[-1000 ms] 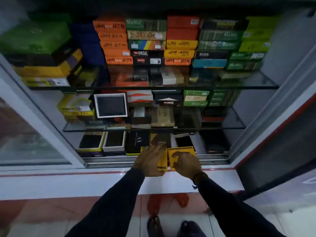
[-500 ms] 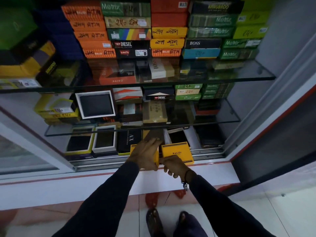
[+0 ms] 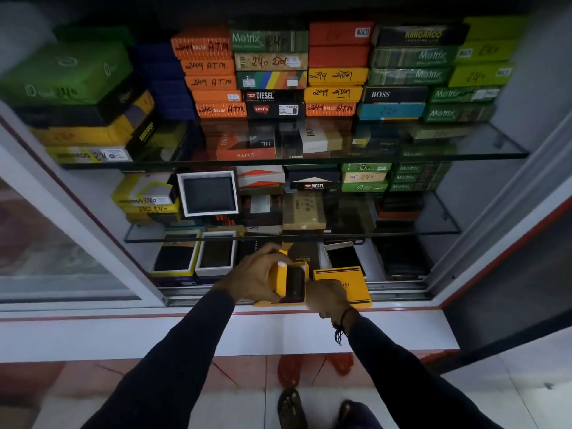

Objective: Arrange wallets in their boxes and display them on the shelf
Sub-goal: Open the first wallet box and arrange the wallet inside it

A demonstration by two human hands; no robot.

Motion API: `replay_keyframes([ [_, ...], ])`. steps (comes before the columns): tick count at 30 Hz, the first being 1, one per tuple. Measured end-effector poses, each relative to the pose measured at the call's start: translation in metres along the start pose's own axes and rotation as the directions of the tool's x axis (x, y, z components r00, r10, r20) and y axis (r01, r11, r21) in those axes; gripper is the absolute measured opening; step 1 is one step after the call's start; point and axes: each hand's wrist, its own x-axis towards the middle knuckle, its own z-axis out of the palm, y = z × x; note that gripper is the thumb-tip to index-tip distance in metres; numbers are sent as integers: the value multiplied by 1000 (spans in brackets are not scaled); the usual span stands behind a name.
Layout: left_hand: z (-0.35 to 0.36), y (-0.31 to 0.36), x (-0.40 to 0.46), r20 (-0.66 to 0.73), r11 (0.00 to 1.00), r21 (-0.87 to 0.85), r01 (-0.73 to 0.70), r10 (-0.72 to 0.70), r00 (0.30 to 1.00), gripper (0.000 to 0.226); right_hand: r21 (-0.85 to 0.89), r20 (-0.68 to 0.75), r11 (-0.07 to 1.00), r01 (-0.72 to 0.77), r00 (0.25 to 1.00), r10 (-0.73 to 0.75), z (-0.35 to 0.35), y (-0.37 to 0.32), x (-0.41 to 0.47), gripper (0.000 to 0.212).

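At the front of the bottom shelf stands an open yellow wallet box (image 3: 276,278) with a dark wallet (image 3: 294,283) inside it. My left hand (image 3: 255,278) grips this box from the left, tilting it up. To its right lies the yellow box lid (image 3: 349,281) printed BALISI. My right hand (image 3: 328,297) rests on the lid's near left corner and holds it, touching the box's right side. Both sleeves are dark.
Two glass shelves (image 3: 448,156) above carry stacks of coloured wallet boxes. On the bottom shelf are open display boxes (image 3: 216,253) with wallets to the left and a phone (image 3: 343,257) behind the lid. A sliding glass door (image 3: 46,243) stands at left, and a white ledge (image 3: 123,335) runs in front.
My left hand has tipped the yellow box upward, so the dark wallet inside now shows. My right hand has slid onto the lid's left corner. The camera moved closer.
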Motion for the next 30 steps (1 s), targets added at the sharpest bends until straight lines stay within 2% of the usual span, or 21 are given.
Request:
replay_keyframes([
  [1,-1,-3,-2,2,1000,-31,1,-1,1000,86,-51,45,999,-3,999,5,-3,-4,0,12],
  [2,-1,-7,-5,-1,997,-71,11,-11,1000,85,-6,44,1000,-22,999,22,-1,-2,0,26],
  [3,-2,-10,-8,-7,993,-116,34,-35,999,83,4,58,1000,-20,998,19,-1,1,1,31],
  [4,-2,-13,-11,-13,986,-153,64,-67,998,81,167,46,985,-52,998,45,1,3,4,25],
  [6,0,-16,-19,-6,978,-176,112,-115,993,75,326,-21,936,-134,989,149,2,1,3,5],
  [7,1,-16,-23,-5,977,-170,130,-133,991,73,389,-54,906,-166,978,202,4,1,4,16],
  [9,5,-14,-28,-50,976,-147,158,-167,985,69,417,-66,894,-163,976,209,10,0,7,26],
  [12,10,-14,-27,-183,972,-141,188,-212,960,64,434,-56,885,-169,975,214,12,-3,6,25],
  [15,7,-20,-31,-315,924,-284,257,-343,885,57,468,-84,866,-174,967,239,9,-4,10,22],
  [17,4,-27,-37,-385,849,-434,302,-478,790,48,501,-92,850,-164,966,240,7,-4,13,21],
  [19,2,-35,-44,-421,781,-499,375,-597,683,39,520,-106,841,-149,966,236,4,-3,14,20],
  [21,3,-42,-52,-403,718,-503,482,-688,604,32,516,-103,844,-144,968,228,5,-4,13,19],
  [23,10,-43,-55,-328,653,-550,521,-743,584,20,504,-104,851,-145,969,226,6,-5,13,18],
  [26,23,-35,-54,-209,610,-553,567,-761,614,9,469,-109,870,-152,968,227,12,-8,14,18],
  [30,48,-23,-48,-90,575,-570,587,-754,651,11,435,-103,883,-178,964,246,18,-5,14,19],
])
